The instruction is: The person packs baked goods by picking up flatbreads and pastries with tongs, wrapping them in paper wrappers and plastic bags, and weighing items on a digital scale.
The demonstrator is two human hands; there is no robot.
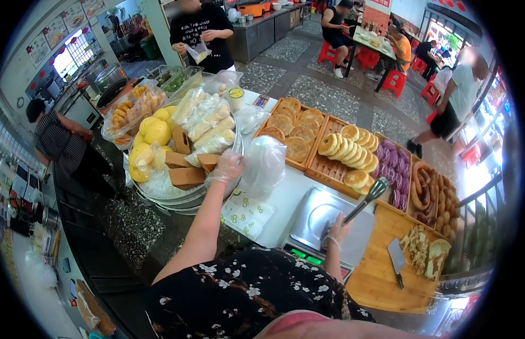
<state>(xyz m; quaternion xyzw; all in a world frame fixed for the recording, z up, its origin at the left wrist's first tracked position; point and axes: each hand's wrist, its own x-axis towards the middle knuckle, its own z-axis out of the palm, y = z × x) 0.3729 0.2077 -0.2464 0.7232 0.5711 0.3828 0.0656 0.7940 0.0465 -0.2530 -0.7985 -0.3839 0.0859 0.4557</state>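
My left hand (227, 167), in a clear plastic glove, is beside the rim of a large round steamer (171, 204). Its fingertips are closed at the left edge of a clear plastic bag (263, 165), puffed out over the counter; the glove blurs the exact grip. Brown cake wedges (187, 177) lie just left of this hand, near yellow buns (158, 131) and plastic-wrapped rolls (213, 135). Metal tongs (366, 199) are in my gloved right hand (337, 230), pointing up and away. That hand is over the right side of a digital scale (314, 217).
Wooden trays hold flatbreads (297, 148), pale round cakes (353, 152) and purple rolls (391, 169). A cleaver (396, 257) rests on a cutting board (367, 277) at the right. A person (201, 34) stands across the counter holding a bag; another (67, 138) stands left.
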